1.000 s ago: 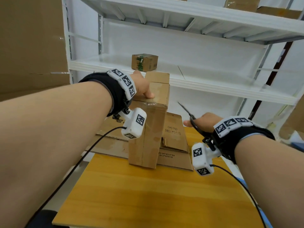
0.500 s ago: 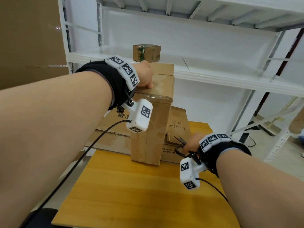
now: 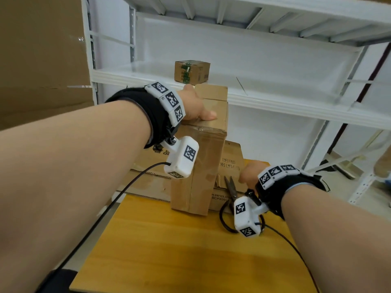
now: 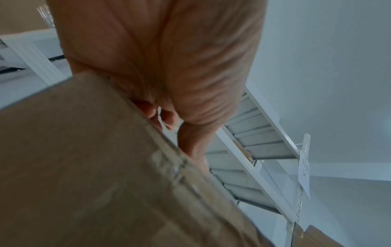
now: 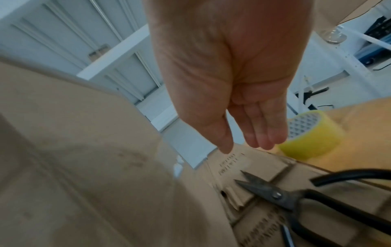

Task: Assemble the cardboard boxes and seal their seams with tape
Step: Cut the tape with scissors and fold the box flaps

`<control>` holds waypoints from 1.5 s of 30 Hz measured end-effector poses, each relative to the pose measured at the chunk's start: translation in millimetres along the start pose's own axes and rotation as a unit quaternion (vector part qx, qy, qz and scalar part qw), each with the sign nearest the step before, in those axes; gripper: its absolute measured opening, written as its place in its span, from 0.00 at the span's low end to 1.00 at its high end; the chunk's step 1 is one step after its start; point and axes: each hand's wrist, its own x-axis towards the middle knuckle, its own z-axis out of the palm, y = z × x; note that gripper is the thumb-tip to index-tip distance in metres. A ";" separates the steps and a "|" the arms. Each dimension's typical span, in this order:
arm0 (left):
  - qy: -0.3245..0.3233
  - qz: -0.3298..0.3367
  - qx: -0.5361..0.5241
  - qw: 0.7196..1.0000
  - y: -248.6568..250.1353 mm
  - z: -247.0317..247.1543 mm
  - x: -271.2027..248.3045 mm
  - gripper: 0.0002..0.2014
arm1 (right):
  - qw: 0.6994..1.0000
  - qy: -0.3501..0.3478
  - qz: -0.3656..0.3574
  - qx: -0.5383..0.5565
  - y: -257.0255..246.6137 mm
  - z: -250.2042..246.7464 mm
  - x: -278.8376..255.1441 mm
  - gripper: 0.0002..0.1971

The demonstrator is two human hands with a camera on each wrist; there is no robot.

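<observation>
Head view: your right hand (image 3: 250,173), fingers now straight and empty, has laid the scissors (image 3: 231,190) down; your left hand (image 3: 193,106) still grips the box (image 3: 203,161), so cutting looks finished.

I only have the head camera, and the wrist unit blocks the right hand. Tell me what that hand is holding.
Observer: Nothing. The right wrist view shows the right hand empty with its fingers straight. The scissors lie apart from it on the flattened cardboard.
Operator: Find me the tape. I see none.
Observer: A yellow tape roll sits on the table just beyond those fingertips, where the hand hides it from you.
Operator: Check the left hand's hold on the upright box.
Observer: The left wrist view shows the left hand with fingers curled over the far top edge of the upright box.
</observation>
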 end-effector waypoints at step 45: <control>0.052 -0.180 -0.493 0.850 -70.7 -15.0 -31.5 0.23 | 0.974 -0.041 -0.220 0.032 -122.4 -35.7 -110.4 0.17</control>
